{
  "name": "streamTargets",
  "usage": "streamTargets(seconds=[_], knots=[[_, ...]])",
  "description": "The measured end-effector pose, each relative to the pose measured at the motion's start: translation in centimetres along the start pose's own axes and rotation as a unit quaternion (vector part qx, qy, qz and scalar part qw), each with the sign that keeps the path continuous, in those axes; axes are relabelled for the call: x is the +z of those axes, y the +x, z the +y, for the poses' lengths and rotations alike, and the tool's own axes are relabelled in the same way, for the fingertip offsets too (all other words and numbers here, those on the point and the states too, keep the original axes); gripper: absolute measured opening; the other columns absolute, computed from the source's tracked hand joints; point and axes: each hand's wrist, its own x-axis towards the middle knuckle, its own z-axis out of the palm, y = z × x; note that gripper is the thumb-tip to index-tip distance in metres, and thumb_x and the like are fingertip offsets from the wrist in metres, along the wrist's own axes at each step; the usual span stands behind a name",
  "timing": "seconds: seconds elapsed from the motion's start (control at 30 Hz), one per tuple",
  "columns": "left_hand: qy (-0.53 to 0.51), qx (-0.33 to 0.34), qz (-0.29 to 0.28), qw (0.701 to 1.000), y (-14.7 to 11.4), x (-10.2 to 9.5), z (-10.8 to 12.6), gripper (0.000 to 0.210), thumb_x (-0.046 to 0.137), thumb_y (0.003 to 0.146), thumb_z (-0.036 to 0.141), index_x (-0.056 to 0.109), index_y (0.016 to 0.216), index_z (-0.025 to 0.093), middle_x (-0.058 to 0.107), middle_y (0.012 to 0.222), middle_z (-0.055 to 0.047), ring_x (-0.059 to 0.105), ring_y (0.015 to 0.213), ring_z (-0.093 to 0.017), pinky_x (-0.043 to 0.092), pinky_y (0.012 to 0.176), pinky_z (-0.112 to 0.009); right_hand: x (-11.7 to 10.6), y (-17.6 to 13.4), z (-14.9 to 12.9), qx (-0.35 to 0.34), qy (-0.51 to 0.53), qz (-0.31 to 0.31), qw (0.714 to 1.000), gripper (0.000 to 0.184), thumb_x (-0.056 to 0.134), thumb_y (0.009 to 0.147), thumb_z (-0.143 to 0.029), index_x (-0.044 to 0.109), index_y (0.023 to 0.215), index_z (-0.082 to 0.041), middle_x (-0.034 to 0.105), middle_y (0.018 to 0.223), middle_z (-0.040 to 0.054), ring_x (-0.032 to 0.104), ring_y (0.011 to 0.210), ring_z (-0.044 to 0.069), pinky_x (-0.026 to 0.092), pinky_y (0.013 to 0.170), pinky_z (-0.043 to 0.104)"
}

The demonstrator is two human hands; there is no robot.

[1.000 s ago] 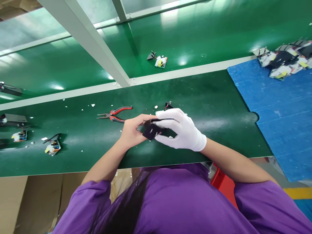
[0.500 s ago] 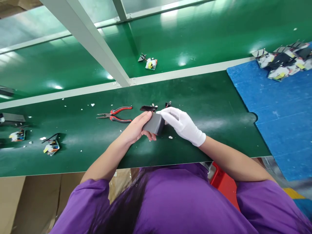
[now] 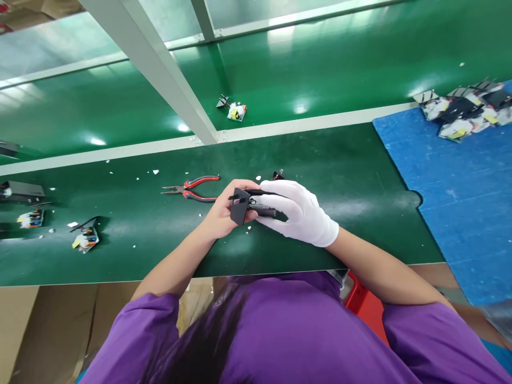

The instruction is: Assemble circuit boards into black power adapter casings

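Both hands meet over the bench around a black power adapter case (image 3: 239, 209), whose end plate with plug prongs points left. My left hand (image 3: 222, 217), bare, is closed on it from the left. My right hand (image 3: 306, 216), in a white glove, curls round its right-hand part; wires or small parts show between the fingers, but most of the case is hidden. Just beyond the glove lies a small dark part with a metal end (image 3: 278, 174), partly covered. Pliers with red and black handles (image 3: 191, 189) lie open to the left of my hands.
White crumbs dot the green bench (image 3: 160, 261). Circuit boards (image 3: 86, 239) and a dark case (image 3: 24, 191) sit at left. Another board (image 3: 237, 111) lies behind the metal rail (image 3: 288, 129). At right a blue mat (image 3: 460, 197) bears a heap of boards (image 3: 460, 112).
The case has been turned, so its plate with prongs now shows on the left. My gloved hand has closed round it. The black piece seen beyond the hands before no longer lies there.
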Motion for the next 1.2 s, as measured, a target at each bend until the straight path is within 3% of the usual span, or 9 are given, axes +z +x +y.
streamTargets(seconds=[0.17,0.33,0.43,0.6,0.87,1.03,1.2], knots=[[-0.043,-0.067,0.003,0.997,-0.3,0.2,-0.8,0.047,0.074,0.078,0.055,0.063,0.111,0.022,0.066,0.098,-0.005,0.063,0.079,-0.016,0.051,0.066,-0.025,0.1,-0.1,0.2,0.006,0.01,-0.029,0.999,0.037,0.066,0.09,-0.026,0.051,0.124,-0.025,0.065,0.123,0.0107,0.064,0.113,0.024,0.057,0.092,0.042],[-0.093,-0.101,-0.039,0.99,-0.2,0.6,-0.4,0.053,0.078,0.076,0.049,0.058,0.119,0.025,0.065,0.088,-0.001,0.059,0.062,-0.011,0.049,0.058,-0.022,0.2,-0.4,0.0,0.07,0.06,0.003,0.996,0.038,0.07,0.087,-0.032,0.054,0.121,-0.025,0.067,0.112,0.0078,0.067,0.104,0.023,0.058,0.089,0.04],[-0.087,-0.076,-0.064,0.991,-0.2,0.7,-0.1,0.064,0.085,0.069,0.04,0.055,0.124,0.027,0.065,0.085,0.001,0.062,0.064,-0.011,0.052,0.059,-0.022,0.1,-0.6,0.1,0.09,0.056,0.025,0.994,0.047,0.075,0.082,-0.039,0.054,0.12,-0.023,0.066,0.112,0.0107,0.067,0.104,0.025,0.058,0.088,0.042],[-0.051,-0.018,-0.031,0.998,-0.5,0.6,-0.4,0.068,0.088,0.066,0.031,0.053,0.124,0.03,0.066,0.107,-0.002,0.068,0.078,-0.013,0.056,0.066,-0.022,0.2,-0.6,0.3,0.109,0.083,0.034,0.99,0.052,0.078,0.078,-0.038,0.053,0.12,-0.021,0.065,0.114,0.0123,0.066,0.105,0.026,0.057,0.09,0.045],[-0.03,-0.002,-0.006,1.0,-0.5,0.8,-0.9,0.065,0.089,0.062,0.038,0.058,0.118,0.025,0.056,0.122,-0.01,0.061,0.108,-0.024,0.058,0.075,-0.029,0.3,-0.5,0.1,0.141,0.118,0.018,0.983,0.051,0.082,0.072,-0.036,0.057,0.114,-0.02,0.066,0.11,0.0119,0.067,0.104,0.026,0.058,0.088,0.042],[-0.088,0.046,0.015,0.995,-0.2,1.6,-0.8,0.063,0.09,0.06,0.04,0.061,0.114,0.023,0.055,0.109,-0.007,0.062,0.098,-0.021,0.056,0.073,-0.027,0.0,-0.3,-0.3,0.149,0.135,0.033,0.979,0.049,0.083,0.069,-0.037,0.06,0.109,-0.022,0.067,0.101,0.0089,0.069,0.091,0.025,0.06,0.079,0.039],[-0.095,0.025,0.02,0.995,-0.4,1.9,-0.1,0.061,0.091,0.058,0.04,0.061,0.108,0.022,0.057,0.101,-0.004,0.06,0.081,-0.015,0.051,0.066,-0.024,-0.1,-0.2,-0.7,0.169,0.151,0.033,0.973,0.048,0.084,0.066,-0.041,0.061,0.103,-0.023,0.068,0.097,0.0079,0.069,0.085,0.025,0.059,0.075,0.038]])
